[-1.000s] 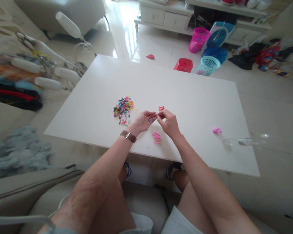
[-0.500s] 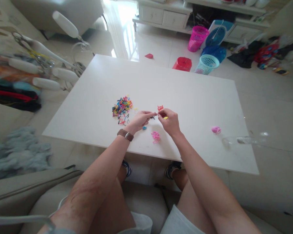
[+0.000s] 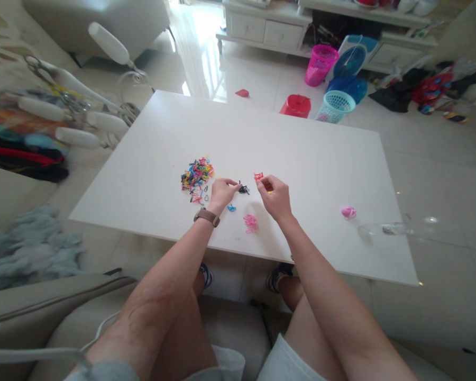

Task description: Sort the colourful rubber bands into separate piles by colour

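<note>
My left hand point(image 3: 223, 193), with a brown watch strap on its wrist, has its fingertips pinched at the edge of a small heap of black elastic bands point(image 3: 244, 189). My right hand point(image 3: 275, 196) is closed in a pinch just beside the red bands point(image 3: 258, 176); whatever lies in either pinch is too small to see. Partly behind the right fingers are yellow bands point(image 3: 270, 191). Nearer me lie blue bands point(image 3: 231, 208) and a heap of pink bands point(image 3: 250, 224). Left of my left hand spreads a mixed pile of coloured elastic bands point(image 3: 197, 175).
All of this rests on a white table point(image 3: 309, 159). At its right side are a pink-purple object point(image 3: 348, 212) and a clear glass-like item point(image 3: 384, 228). Beyond the far edge stand a red bin point(image 3: 296, 106), a light-blue basket point(image 3: 336, 106) and a magenta basket point(image 3: 321, 64). A lamp point(image 3: 109, 45) rises at left.
My hands, which met at the fingertips over the black bands, have moved apart. The left one shifted slightly left, uncovering the black heap; the right one stays near the red bands.
</note>
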`<state>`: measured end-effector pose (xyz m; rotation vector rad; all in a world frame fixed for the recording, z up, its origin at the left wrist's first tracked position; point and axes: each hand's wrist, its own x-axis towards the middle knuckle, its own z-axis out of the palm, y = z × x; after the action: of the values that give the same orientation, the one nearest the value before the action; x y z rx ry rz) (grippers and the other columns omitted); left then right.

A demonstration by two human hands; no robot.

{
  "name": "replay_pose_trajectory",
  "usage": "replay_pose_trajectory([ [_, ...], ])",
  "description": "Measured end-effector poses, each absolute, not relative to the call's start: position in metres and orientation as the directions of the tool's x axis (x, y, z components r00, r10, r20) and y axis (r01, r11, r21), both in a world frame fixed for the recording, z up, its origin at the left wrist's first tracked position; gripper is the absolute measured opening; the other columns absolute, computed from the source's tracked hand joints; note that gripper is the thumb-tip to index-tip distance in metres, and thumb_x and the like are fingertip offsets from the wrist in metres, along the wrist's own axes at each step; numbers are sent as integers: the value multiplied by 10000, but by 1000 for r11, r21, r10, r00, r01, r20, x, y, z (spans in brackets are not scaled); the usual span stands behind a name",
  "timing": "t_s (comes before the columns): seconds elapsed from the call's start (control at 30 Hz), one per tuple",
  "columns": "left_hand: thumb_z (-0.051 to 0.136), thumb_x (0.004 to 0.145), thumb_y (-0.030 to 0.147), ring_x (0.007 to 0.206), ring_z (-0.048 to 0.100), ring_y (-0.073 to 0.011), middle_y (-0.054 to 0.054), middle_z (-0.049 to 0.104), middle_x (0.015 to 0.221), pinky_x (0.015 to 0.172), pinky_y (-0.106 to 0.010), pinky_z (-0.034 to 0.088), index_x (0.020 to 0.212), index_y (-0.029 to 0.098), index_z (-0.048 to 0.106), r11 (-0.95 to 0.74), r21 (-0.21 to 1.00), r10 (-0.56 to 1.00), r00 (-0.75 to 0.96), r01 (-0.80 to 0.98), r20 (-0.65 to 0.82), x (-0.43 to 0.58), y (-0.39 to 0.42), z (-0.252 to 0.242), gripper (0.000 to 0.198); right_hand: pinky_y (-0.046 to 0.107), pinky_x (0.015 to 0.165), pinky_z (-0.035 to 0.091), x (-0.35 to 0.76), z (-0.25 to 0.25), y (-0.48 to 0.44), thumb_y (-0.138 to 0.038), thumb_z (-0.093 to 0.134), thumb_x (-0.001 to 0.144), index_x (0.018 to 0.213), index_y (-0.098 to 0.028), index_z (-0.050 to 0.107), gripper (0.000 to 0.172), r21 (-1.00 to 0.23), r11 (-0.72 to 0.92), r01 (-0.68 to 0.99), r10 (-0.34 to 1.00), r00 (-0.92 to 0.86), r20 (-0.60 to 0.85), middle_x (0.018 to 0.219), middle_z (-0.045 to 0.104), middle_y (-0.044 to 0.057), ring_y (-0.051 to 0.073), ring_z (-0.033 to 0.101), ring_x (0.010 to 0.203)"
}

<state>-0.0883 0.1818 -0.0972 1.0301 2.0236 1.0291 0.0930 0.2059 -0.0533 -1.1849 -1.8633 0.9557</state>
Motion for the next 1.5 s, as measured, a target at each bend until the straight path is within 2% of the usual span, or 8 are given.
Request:
replay_pose_trajectory([
  [0.33,832,716,177,679,558,-170,-5,582,575,709,-270,398,729,154,784,403,839,844,-503,365,-187,-76,186,-101,55,291,737,497,98,-51,210,-352,524,962,763,-224,592,245,-862,321,393,929,-308,206,772,691,19,160,628,704],
  [0.47,688,880,266,547,475,-116,21,508,532,559,-222,378,789,117,758,408,902,788,-444,-144,-427,-77,190,-91,189,291,732,488,98,-53,211,-368,515,975,765,-217,599,272,-856,329,399,929,-297,219,739,672,6,157,622,692],
  [0.57,441,1014,292,470,458,-98,12,488,528,458,-193,366,961,50,746,393,652,773,-150,-648,-616,-79,192,-80,393,292,731,488,98,-55,212,-355,516,976,787,-213,613,255,-850,330,411,931,-291,221,750,675,7,156,620,699],
  [0.67,399,1022,262,646,668,-141,-97,677,722,565,-197,525,1191,13,693,351,429,785,12,-833,-619,-78,190,-72,421,295,732,503,97,-57,213,-302,542,947,803,-211,624,190,-846,343,407,923,-313,224,812,692,20,158,629,726],
  [0.77,394,1021,246,855,755,-199,-180,762,964,744,-262,608,1349,9,621,325,359,799,51,-875,-599,-75,188,-71,465,296,718,517,94,-59,214,-246,583,905,831,-207,652,109,-841,365,399,905,-362,221,874,696,30,159,632,744],
  [0.9,373,1031,257,924,763,-213,-219,773,1072,786,-268,599,1402,-27,588,356,359,814,98,-863,-573,-70,187,-71,514,329,776,538,92,-64,214,-200,669,851,864,-207,697,31,-805,439,399,854,-463,237,950,687,45,172,619,809],
  [1.2,362,1010,223,836,752,-206,-205,788,1027,655,-256,559,1357,-24,634,423,345,810,178,-838,-559,-67,186,-69,505,438,944,531,92,-76,214,-155,758,815,788,-222,717,83,-739,564,368,744,-615,262,948,639,47,234,617,983],
  [1.5,404,910,39,704,714,-150,-139,767,862,661,-218,576,1210,5,700,405,333,837,199,-851,-509,-65,189,-78,423,349,806,535,91,-63,211,-202,679,873,836,-213,755,85,-814,459,357,832,-493,254,901,636,35,177,605,829],
])
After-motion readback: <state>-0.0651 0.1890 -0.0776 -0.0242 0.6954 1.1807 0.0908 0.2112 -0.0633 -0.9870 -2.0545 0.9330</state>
